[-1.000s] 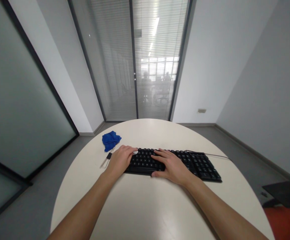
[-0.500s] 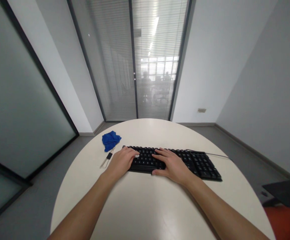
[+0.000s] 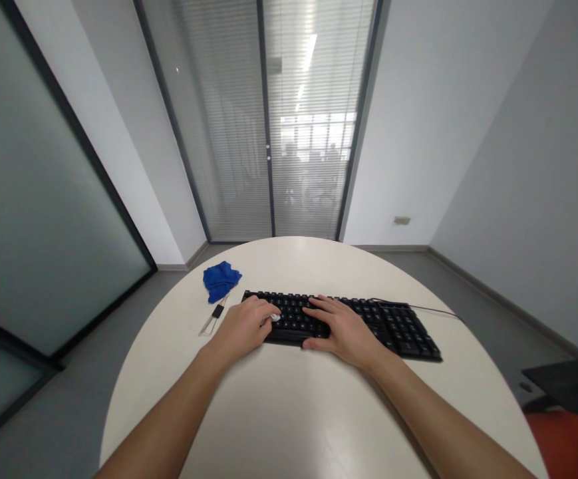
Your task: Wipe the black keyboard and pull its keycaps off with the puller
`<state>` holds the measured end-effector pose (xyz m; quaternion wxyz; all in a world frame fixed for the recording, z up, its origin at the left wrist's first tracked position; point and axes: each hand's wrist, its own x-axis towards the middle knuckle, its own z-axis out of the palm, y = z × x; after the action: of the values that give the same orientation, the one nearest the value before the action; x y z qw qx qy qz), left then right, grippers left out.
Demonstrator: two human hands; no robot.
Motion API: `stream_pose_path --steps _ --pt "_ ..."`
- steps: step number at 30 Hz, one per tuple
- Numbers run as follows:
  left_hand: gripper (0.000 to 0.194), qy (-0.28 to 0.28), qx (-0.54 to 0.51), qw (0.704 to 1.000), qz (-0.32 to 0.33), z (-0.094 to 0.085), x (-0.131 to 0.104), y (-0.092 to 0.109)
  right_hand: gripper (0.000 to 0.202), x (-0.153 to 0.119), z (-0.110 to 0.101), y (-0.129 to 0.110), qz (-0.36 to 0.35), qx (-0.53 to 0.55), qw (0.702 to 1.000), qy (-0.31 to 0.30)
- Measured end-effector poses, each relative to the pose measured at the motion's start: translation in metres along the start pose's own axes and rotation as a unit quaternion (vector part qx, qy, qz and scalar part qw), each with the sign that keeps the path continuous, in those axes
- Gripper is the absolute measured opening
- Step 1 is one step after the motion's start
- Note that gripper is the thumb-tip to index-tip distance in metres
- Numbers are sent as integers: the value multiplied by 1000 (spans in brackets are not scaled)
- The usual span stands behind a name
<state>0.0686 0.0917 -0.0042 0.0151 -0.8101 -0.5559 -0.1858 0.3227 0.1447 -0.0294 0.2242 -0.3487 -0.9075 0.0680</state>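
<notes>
A black keyboard (image 3: 293,319) lies across the table under both of my hands. My left hand (image 3: 246,326) is over the keyboard's left end, its fingers closed on a small white wad (image 3: 275,317) that looks like cotton or tissue and touches the keys. Most of the wad is hidden by the fingers. My right hand (image 3: 343,329) rests on the middle of the keyboard, fingers spread, the thumb at the front edge. It holds nothing and steadies against the keys.
Left of the keyboard lies a small tool with a black middle (image 3: 217,311) and thin wire-like ends. Behind it is a crumpled blue cloth (image 3: 220,279). A cable (image 3: 433,310) runs from the keyboard over the right edge of the round white table (image 3: 289,412). An orange-seated chair (image 3: 568,439) stands at right.
My left hand has shifted slightly to the right and toward me along the keys, with the white wad in its fingers. The right hand has stayed in place.
</notes>
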Motion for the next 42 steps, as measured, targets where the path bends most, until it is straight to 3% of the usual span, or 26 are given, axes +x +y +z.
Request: stream_pose_path --steps 4,9,14,18,22,28,34,42 --pt "26 19 10 999 -33 0 0 4 73 0 1 1 5 -5 1000 2" --pt "27 -8 -2 1000 -20 0 0 8 73 0 2 3 10 -8 1000 0" --pt "22 8 26 998 -57 0 -1 13 74 0 2 3 11 -10 1000 -3" --pt "18 -13 31 997 -64 0 -1 16 73 0 1 2 8 3 1000 4" --pt "24 27 14 997 -73 -1 -1 17 73 0 1 1 8 -2 1000 3" --pt "29 -7 -11 1000 -19 3 -1 15 71 0 1 1 10 -1 1000 5" --pt "30 4 -36 999 -37 3 -2 15 72 0 -1 -2 13 -6 1000 -4" --pt "26 -5 -56 998 -10 -1 -2 17 65 -2 -1 1 4 -1 1000 -10"
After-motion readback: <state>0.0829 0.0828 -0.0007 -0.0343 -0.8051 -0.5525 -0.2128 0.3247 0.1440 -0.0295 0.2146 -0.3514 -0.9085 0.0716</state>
